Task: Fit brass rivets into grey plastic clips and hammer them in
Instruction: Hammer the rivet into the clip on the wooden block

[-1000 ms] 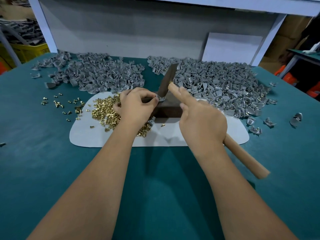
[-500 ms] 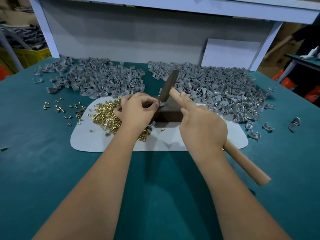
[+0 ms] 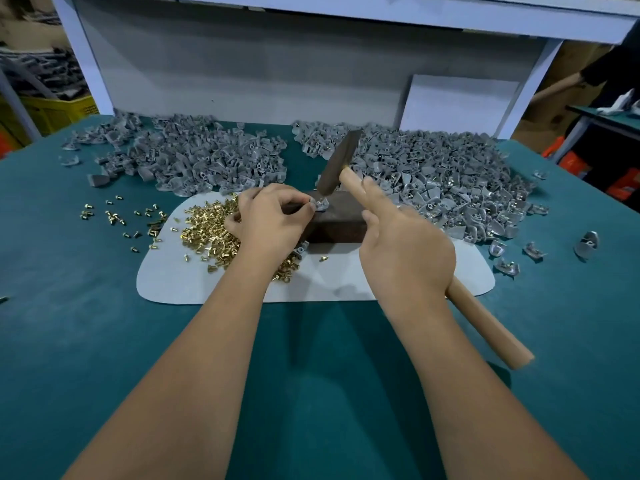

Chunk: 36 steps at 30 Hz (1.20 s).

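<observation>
The left hand point(image 3: 268, 220) pinches a clip point(image 3: 320, 204) on the far left corner of the block point(image 3: 337, 221); the right hand point(image 3: 403, 252) grips the hammer point(image 3: 337, 164), forefinger straight along its handle; the head stands on the clip, handle running near-right toward the right hand; rivets point(image 3: 207, 230) lie just left.

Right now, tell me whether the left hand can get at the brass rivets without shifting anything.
Probably yes: the left hand pinches the clip on the block, right above the rivet pile, with nothing between.

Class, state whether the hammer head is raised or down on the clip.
Down: the hammer head meets the clip on the dark block.
</observation>
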Available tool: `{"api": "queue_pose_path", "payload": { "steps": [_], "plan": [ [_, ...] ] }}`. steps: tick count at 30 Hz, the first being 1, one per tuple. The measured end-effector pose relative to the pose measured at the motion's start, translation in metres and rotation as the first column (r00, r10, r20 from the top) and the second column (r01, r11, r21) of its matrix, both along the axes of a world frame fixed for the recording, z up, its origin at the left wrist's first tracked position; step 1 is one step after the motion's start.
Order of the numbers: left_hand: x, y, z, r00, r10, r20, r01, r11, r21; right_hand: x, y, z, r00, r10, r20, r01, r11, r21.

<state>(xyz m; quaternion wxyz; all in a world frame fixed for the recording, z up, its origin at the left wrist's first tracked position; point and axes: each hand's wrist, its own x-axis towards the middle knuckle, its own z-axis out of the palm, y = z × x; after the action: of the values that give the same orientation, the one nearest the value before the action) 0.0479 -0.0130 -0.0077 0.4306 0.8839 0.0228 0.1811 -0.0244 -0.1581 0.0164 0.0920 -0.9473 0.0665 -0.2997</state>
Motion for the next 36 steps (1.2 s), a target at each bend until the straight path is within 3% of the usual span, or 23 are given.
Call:
{"api": "queue_pose_path", "payload": {
  "steps": [2, 6, 8, 12, 16, 21, 29, 33, 36],
  "plan": [
    [0.001, 0.000, 0.000, 1.000, -0.008, -0.003, 0.008, 1.000, -0.008, -0.002, 0.002, 0.002, 0.998, -0.015, 0.059, 0.014, 1.000, 0.012],
    [0.001, 0.001, 0.000, 1.000, 0.002, 0.004, -0.002, 1.000, 0.014, 0.001, 0.000, 0.000, 0.998, 0.015, -0.054, -0.018, 0.998, -0.052],
    [-0.001, 0.001, 0.001, 1.000, -0.021, 0.014, 0.021, 1.000, 0.001, -0.001, 0.000, 0.002, 1.000, 0.006, -0.030, -0.006, 1.000, -0.023],
    [0.000, 0.002, 0.003, 0.997, -0.082, -0.009, 0.080, 0.992, -0.098, 0.003, -0.010, 0.006, 0.993, -0.058, 0.104, 0.057, 0.998, 0.007],
    [-0.001, 0.002, 0.007, 0.992, -0.123, -0.025, 0.114, 0.967, -0.226, 0.012, -0.026, 0.003, 0.991, -0.133, 0.008, 0.132, 0.990, 0.056],
    [-0.003, 0.001, 0.009, 0.995, -0.081, -0.062, 0.068, 0.980, -0.189, 0.020, -0.044, -0.004, 0.980, -0.180, -0.085, 0.191, 0.971, 0.146],
    [-0.002, 0.001, 0.006, 0.995, -0.084, -0.057, 0.074, 0.984, -0.161, 0.028, -0.049, -0.016, 0.961, -0.192, -0.199, 0.221, 0.966, 0.134],
    [-0.002, 0.001, 0.004, 0.996, -0.073, -0.051, 0.066, 0.991, -0.118, 0.027, -0.044, -0.018, 0.958, -0.221, -0.183, 0.225, 0.974, 0.000],
    [-0.003, 0.000, 0.002, 0.997, -0.063, -0.032, 0.061, 0.996, -0.058, 0.026, -0.039, -0.020, 0.976, -0.205, -0.068, 0.202, 0.978, -0.048]
  ]
}}
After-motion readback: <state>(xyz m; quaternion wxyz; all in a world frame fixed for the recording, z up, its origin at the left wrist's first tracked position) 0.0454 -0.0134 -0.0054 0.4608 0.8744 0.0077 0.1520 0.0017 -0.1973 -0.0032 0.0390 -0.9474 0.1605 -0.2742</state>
